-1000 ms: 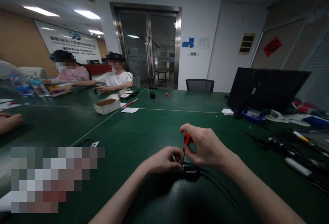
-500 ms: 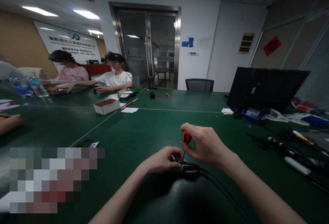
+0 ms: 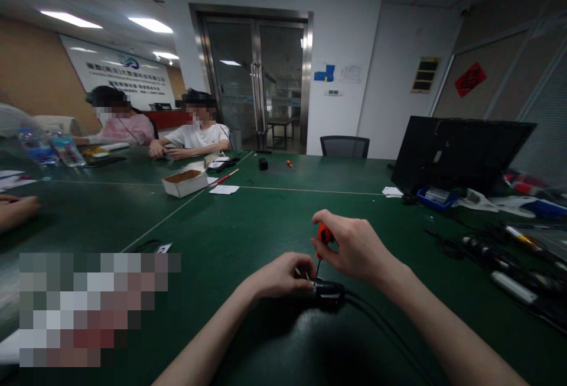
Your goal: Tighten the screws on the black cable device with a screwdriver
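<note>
A black corded device (image 3: 330, 292) lies on the green table in front of me; its exact kind is not clear. My left hand (image 3: 283, 275) grips its left end with thumb and fingers, hiding that part. In my right hand (image 3: 354, 245) is a screwdriver (image 3: 325, 233) with an orange-red and black handle. It stands nearly upright, and its thin shaft points down to the device close to my left fingertips. The tip's exact contact is too small to make out. From the device's right end a black cable (image 3: 381, 321) runs toward the table's front.
A white open box (image 3: 185, 185) and paper (image 3: 224, 190) lie ahead to the left. Another screwdriver (image 3: 290, 165) is farther off. At right stand a black monitor (image 3: 460, 152), a blue tray (image 3: 436, 198) and several corded tools (image 3: 514, 288). Two people sit across the table.
The screwdriver handle has turned slightly in my right fingers, while both my hands stay in nearly the same place. Across the table, the person in white has drawn an outstretched arm back.
</note>
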### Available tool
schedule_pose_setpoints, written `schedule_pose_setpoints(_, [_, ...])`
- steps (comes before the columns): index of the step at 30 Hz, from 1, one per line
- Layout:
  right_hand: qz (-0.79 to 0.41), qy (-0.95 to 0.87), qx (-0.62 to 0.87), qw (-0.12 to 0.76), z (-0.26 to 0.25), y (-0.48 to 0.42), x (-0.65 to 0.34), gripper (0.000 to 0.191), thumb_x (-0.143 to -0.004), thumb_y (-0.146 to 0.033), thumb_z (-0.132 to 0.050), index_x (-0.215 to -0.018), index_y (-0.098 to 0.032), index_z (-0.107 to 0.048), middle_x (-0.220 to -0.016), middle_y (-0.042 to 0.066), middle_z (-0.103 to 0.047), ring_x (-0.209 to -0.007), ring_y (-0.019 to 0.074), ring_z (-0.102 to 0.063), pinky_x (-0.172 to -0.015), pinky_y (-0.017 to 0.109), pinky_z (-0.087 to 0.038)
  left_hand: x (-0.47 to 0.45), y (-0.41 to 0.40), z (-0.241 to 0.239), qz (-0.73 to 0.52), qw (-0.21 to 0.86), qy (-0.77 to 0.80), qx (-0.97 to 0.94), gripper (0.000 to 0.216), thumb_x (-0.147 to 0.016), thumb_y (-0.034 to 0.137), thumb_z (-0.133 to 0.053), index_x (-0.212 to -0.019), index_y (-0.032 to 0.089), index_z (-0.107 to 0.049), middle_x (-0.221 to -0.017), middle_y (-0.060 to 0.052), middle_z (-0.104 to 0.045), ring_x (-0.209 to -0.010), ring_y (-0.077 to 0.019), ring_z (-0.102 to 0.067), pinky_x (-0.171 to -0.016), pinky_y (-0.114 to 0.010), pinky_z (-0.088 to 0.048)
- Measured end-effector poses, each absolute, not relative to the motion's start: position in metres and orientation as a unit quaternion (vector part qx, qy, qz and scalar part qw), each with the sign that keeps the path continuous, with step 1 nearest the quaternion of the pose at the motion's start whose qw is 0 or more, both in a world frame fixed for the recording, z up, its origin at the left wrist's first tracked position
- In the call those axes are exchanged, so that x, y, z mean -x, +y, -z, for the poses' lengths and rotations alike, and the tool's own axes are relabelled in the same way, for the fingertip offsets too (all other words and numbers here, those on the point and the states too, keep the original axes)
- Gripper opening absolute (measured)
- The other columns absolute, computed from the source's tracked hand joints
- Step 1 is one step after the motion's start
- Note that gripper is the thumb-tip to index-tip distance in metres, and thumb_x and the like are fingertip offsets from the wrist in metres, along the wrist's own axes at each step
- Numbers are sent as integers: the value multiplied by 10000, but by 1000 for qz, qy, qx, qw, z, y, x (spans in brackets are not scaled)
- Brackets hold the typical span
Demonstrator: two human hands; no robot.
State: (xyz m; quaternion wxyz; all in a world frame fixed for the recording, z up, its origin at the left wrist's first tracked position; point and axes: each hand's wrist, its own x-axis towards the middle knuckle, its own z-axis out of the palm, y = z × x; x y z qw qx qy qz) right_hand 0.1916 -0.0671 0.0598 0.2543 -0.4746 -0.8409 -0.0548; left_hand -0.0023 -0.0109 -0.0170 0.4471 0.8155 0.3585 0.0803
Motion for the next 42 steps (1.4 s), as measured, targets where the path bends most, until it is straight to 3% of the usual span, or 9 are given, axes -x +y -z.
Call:
schedule_pose_setpoints(7, [69,-841,463,270,-61,-68,-195,204,-901,-238,-580,-1095,-218,-520,-813,10,-678,-670,168,-613,-594,255,-331,3,-8,19,-83,449,347,-819,209,-782,329,-695,-926,190,-636,-929,-19,-654,-886,-214,-606,-791,-300,-459])
schedule_pose_setpoints(12, [95,-828,454,317,-62,-67,-197,87,-876,-200,-516,-963,-203,-508,-749,5,-613,-629,152,-539,-577,250,-316,3,-10,16,-81,429,360,-825,226,-783,343,-680,-947,190,-654,-970,-29,-676,-901,-218,-614,-781,-298,-460])
schedule_pose_setpoints(15, [76,-829,458,313,-62,-67,-195,131,-822,-122,-490,-925,-199,-519,-769,12,-597,-632,145,-506,-582,252,-321,3,-12,14,-75,421,372,-824,248,-777,373,-681,-935,186,-648,-940,-29,-660,-859,-216,-605,-735,-291,-446])
schedule_pose_setpoints(18, [34,-841,477,253,-60,-65,-191,174,-769,-75,-506,-878,-198,-563,-823,24,-630,-663,146,-526,-590,258,-320,3,-11,13,-77,422,370,-824,247,-770,377,-676,-914,181,-635,-890,-22,-643,-815,-206,-589,-701,-283,-428])
schedule_pose_setpoints(21, [-21,-855,499,142,-53,-62,-189,106,-803,-133,-570,-826,-207,-643,-820,28,-686,-695,169,-594,-581,267,-313,3,-10,16,-82,432,362,-822,259,-769,379,-680,-917,173,-627,-856,-15,-637,-784,-196,-579,-692,-283,-422])
schedule_pose_setpoints(26, [-90,-866,491,16,-36,-54,-186,150,-852,-217,-654,-936,-263,-769,-931,37,-781,-873,219,-717,-640,261,-396,4,-6,22,-80,443,351,-821,289,-773,358,-682,-982,161,-654,-897,-24,-666,-824,-204,-600,-716,-286,-434])
schedule_pose_setpoints(35, [-95,-871,479,-43,-33,-54,-180,180,-882,-231,-639,-989,-241,-783,-989,62,-795,-915,245,-745,-683,271,-459,4,-6,23,-69,431,349,-829,382,-796,403,-680,-1081,149,-687,-988,-52,-715,-883,-235,-633,-740,-296,-453])
schedule_pose_setpoints(42, [-81,-883,459,-53,-30,-54,-176,205,-909,-177,-578,-973,-212,-769,-1005,87,-783,-917,244,-736,-682,280,-451,4,-7,19,-68,397,367,-838,295,-792,323,-672,-1026,146,-694,-985,-61,-713,-868,-230,-635,-726,-285,-450])
